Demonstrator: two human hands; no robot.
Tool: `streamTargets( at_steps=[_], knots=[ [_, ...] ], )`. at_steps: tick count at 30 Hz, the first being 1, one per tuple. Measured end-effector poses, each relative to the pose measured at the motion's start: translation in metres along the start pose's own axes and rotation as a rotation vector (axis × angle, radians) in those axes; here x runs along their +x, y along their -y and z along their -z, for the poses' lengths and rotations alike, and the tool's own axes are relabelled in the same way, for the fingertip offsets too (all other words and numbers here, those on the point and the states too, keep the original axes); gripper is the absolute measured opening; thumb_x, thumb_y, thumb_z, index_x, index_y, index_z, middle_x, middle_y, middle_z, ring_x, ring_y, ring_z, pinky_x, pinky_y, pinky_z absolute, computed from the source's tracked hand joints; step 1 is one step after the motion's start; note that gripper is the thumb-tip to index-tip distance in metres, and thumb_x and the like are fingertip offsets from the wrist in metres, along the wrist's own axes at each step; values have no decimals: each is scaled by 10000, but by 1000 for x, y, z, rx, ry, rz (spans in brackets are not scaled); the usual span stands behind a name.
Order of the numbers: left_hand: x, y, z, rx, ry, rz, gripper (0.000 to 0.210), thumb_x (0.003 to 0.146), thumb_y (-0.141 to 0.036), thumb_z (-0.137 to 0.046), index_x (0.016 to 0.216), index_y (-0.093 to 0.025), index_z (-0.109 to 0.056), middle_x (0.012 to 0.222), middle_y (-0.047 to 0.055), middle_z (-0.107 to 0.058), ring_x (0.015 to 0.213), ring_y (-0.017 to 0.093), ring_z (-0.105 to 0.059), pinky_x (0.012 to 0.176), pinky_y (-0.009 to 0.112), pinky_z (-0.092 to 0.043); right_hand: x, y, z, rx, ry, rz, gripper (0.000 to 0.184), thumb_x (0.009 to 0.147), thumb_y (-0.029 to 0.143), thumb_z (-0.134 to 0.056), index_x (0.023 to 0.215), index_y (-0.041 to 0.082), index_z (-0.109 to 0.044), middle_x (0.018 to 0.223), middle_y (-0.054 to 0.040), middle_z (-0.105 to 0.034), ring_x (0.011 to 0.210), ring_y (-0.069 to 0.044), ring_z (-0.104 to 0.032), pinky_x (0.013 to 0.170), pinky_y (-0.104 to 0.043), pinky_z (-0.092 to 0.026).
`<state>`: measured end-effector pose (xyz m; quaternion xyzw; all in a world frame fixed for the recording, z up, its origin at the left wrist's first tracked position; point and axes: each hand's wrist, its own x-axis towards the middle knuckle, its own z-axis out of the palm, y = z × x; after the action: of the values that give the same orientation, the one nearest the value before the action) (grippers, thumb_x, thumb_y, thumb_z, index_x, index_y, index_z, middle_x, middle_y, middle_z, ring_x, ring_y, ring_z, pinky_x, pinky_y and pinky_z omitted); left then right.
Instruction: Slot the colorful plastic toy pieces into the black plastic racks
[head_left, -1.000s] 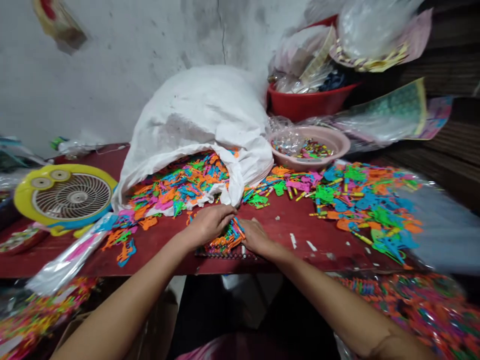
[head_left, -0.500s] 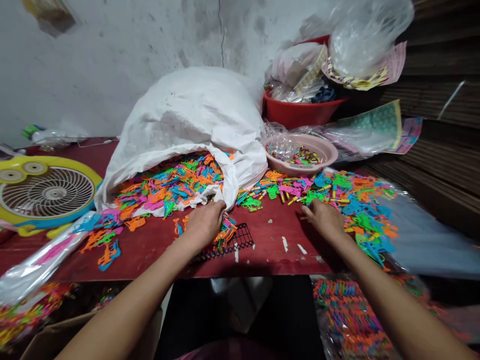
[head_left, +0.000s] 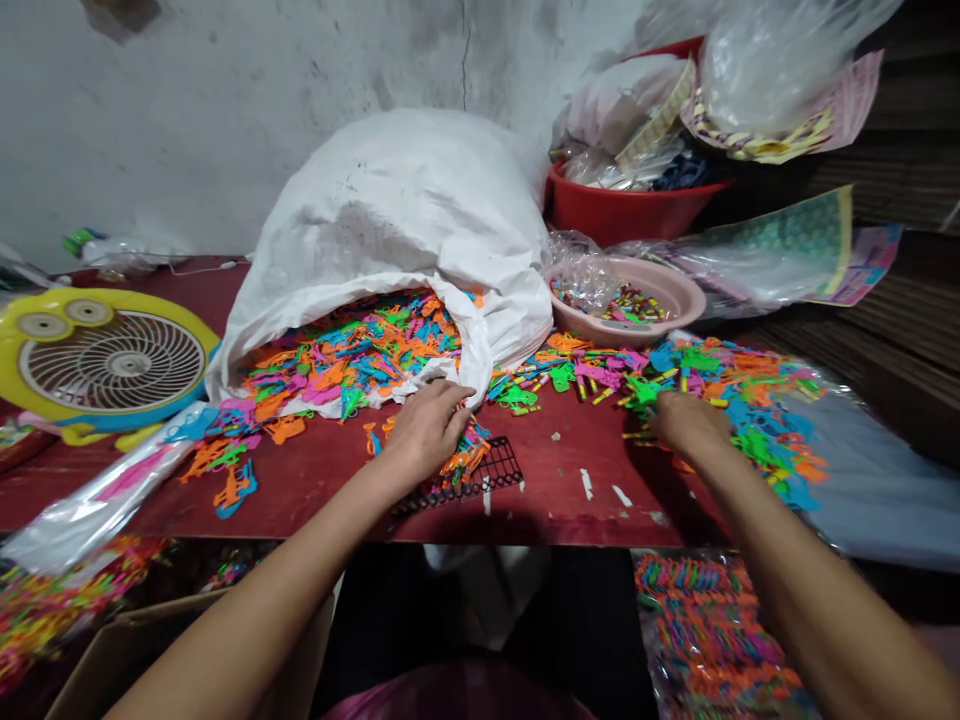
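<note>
My left hand [head_left: 429, 432] reaches over a black wire-grid rack [head_left: 504, 462] filled on its left part with small, bright plastic pieces [head_left: 466, 452]. Its thumb and fingers are apart, near the torn mouth of a big white sack [head_left: 397, 200]. Similar flat, pistol-shaped plastic pieces [head_left: 360, 350] spill from the sack. On the right, my right hand [head_left: 691, 425] is at the near edge of a loose pile of orange, blue, green and pink pieces [head_left: 772, 430]. Its fingers are curled; the fingertips and anything in them are hidden.
A yellow and blue fan [head_left: 120, 360] stands at left beside a clear plastic sleeve [head_left: 105, 500]. Behind the pile are a pink basin [head_left: 660, 290] of small parts and a red tub [head_left: 630, 210] of bags. Packed pieces [head_left: 705, 620] lie below the red table [head_left: 570, 440].
My left hand has loosened from a pinch, its fingers now spread. My right hand has moved right, closer in against the loose pile. The view has shifted slightly.
</note>
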<state>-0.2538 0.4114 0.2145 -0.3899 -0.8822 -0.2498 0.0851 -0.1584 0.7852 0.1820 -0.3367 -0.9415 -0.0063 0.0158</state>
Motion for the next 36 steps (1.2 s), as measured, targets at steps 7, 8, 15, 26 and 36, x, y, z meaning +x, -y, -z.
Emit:
streamTargets(
  at_steps=[7, 8, 15, 26, 36],
  knots=[
    [-7, 5, 13, -97, 126, -193, 418, 933, -496, -535, 1242, -227, -619, 1335, 112, -564, 1245, 269, -517, 1056, 471, -420, -32, -6, -3, 554, 48, 139, 152, 746, 318, -628, 795, 189, -564, 667, -43, -671, 608, -188, -643, 551, -261, -443],
    [-7, 5, 15, -81, 176, -217, 461, 909, -534, -558, 1261, -241, -611, 1382, 114, -530, 1287, 283, -483, 1073, 485, -401, -42, 2, -6, 761, 72, 140, 202, 736, 359, -650, 793, 194, -550, 647, -36, -667, 584, -186, -640, 545, -264, -453],
    [-6, 7, 15, -25, 278, -254, 391, 921, -454, -551, 1218, -217, -644, 1430, 126, -477, 1320, 274, -458, 1096, 456, -385, -105, 75, -31, 1142, 317, 85, 393, 717, 570, -675, 686, 178, -664, 547, -46, -628, 479, -159, -535, 422, -254, -324],
    [-8, 0, 13, 34, 237, -251, 427, 982, -485, -420, 1135, -186, -684, 1413, 129, -501, 1301, 270, -466, 1085, 436, -388, -123, 104, -45, 1090, 309, 443, 242, 798, 448, -611, 818, 209, -646, 567, 28, -597, 496, -138, -541, 503, -248, -414],
    [-10, -1, 13, 42, 220, -207, 450, 1030, -386, -286, 1039, -201, -696, 1380, 86, -531, 1259, 245, -489, 1047, 427, -406, -166, 156, -67, 1176, 407, 157, 370, 767, 515, -615, 558, 212, -650, 541, -55, -659, 520, -203, -620, 480, -291, -456]
  ],
)
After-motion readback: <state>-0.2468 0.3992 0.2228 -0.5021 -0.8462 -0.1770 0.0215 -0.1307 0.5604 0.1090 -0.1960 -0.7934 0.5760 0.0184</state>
